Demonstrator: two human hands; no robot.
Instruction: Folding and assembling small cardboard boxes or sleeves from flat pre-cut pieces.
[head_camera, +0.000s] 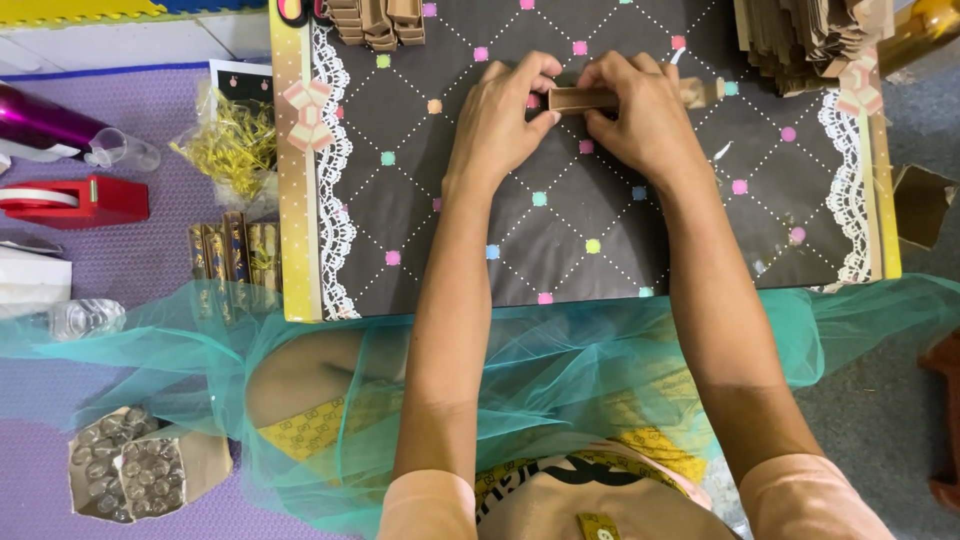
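Both of my hands meet over a dark board (600, 230) patterned with white dotted diamonds and coloured squares. Between them lies a small brown cardboard box (582, 98), long and narrow. My left hand (503, 115) pinches its left end with thumb and fingers. My right hand (640, 115) covers its right part and presses down on it. A strip of clear tape (700, 92) sticks out to the right of my right hand.
Stacks of brown folded boxes sit at the board's top left (378, 20) and top right (805, 40). Left of the board lie yellow shredded filler (232, 145), a red tape dispenser (75, 200), a purple bottle (45, 125) and gold boxes (232, 255). Teal netting (560, 350) covers my lap.
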